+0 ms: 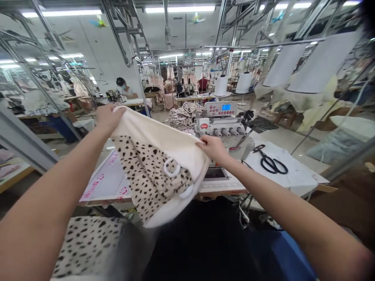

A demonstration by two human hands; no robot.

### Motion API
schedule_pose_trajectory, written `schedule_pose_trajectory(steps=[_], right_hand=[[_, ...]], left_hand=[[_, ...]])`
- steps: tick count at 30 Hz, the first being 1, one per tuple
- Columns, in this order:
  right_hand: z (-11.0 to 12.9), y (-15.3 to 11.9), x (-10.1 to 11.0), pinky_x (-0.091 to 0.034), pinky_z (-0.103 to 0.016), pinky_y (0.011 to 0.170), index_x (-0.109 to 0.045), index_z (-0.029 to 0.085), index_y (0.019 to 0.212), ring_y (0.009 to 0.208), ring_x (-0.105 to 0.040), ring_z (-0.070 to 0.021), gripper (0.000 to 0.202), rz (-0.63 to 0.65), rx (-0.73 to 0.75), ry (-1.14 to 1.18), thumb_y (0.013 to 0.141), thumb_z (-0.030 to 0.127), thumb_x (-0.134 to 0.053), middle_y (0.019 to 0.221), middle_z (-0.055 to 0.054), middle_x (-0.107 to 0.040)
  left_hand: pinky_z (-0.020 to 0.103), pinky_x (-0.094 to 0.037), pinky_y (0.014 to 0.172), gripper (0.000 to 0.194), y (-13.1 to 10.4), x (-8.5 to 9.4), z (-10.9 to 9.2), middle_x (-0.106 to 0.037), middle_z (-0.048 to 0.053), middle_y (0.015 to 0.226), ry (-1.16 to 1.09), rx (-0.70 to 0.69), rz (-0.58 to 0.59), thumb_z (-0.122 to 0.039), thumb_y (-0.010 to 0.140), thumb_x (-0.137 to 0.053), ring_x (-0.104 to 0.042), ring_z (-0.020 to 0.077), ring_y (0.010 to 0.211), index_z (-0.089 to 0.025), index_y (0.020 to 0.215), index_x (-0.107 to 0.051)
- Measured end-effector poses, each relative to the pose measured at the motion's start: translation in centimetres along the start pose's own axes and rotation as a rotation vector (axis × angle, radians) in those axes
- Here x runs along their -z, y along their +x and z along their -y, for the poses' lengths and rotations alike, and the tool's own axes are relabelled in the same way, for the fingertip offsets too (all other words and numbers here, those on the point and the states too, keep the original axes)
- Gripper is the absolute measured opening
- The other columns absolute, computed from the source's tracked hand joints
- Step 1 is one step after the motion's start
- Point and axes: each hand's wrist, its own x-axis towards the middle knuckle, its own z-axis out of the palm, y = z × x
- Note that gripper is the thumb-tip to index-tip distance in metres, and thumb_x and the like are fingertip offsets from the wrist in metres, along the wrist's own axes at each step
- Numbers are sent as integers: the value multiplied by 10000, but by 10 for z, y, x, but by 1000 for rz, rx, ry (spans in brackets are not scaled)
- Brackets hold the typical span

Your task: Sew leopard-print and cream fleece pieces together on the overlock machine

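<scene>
A fleecy garment piece [149, 171], cream along the top and beige with black spots below, hangs stretched between my two hands. White ring-shaped trim [171, 168] shows on its spotted part. My left hand [109, 117] is closed on the upper left corner of the cream edge. At the right end of that edge, my right hand [212, 147] pinches the cloth between thumb and fingers. Just beyond the right hand stands an overlock sewing machine [224, 127] with a lit blue display. The cloth's lower part hangs over the table's front edge and my lap.
Black scissors [272, 163] lie on white cloth right of the machine. Spotted fabric [184, 117] is heaped behind it, with more spotted cloth [88, 242] low at the left. Large thread cones [322, 62] stand upper right. A person [126, 89] sits at a far table.
</scene>
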Motion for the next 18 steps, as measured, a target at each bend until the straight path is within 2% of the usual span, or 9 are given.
schedule_pose_trajectory(steps=[5, 10, 12, 15, 17, 18], right_hand=[[2, 5, -8, -238, -240, 549, -542, 173, 691, 648, -471, -174, 108, -76, -37, -69, 755, 250, -501, 660, -29, -548], [13, 2, -16, -314, -253, 611, -558, 144, 815, 775, -510, -200, 109, 20, -51, 10, 784, 198, -468, 827, -77, -589], [22, -12, -15, -361, -253, 627, -568, 130, 839, 782, -531, -189, 126, 140, -35, 103, 794, 185, -465, 844, -73, -599], [34, -54, -13, -440, -204, 602, -621, 160, 839, 706, -588, -131, 116, 478, 50, 314, 775, 215, -542, 800, -3, -641], [34, -95, -20, -481, -177, 599, -657, 200, 861, 687, -622, -112, 137, 785, 104, 493, 745, 243, -597, 791, 33, -671], [31, -118, -28, -495, -176, 613, -671, 221, 869, 706, -636, -117, 154, 897, 103, 543, 727, 248, -615, 813, 38, -683]], left_hand=[[286, -425, 742, 503, 3, -13, 2, -525, -27, 715, -30, 47, -10, -478, 677, -595, -407, 77, 617, -58, 954, -610], [281, -425, 739, 347, 7, -15, 3, -541, -19, 759, -99, 83, 28, -311, 778, -509, -401, 69, 622, -46, 989, -584], [260, -415, 750, 329, 10, -10, 0, -547, -23, 803, -133, 65, 39, -276, 803, -479, -396, 62, 642, -50, 1026, -564], [225, -395, 748, 384, 7, -9, -14, -547, -30, 869, -186, -5, 75, -325, 802, -493, -390, 58, 682, -53, 1069, -538], [203, -392, 697, 415, -7, -22, -30, -555, -26, 838, -225, -75, 166, -377, 765, -536, -399, 62, 671, -46, 1013, -564], [197, -390, 663, 402, -19, -34, -40, -560, -24, 796, -246, -118, 235, -389, 745, -554, -408, 66, 650, -50, 958, -586]])
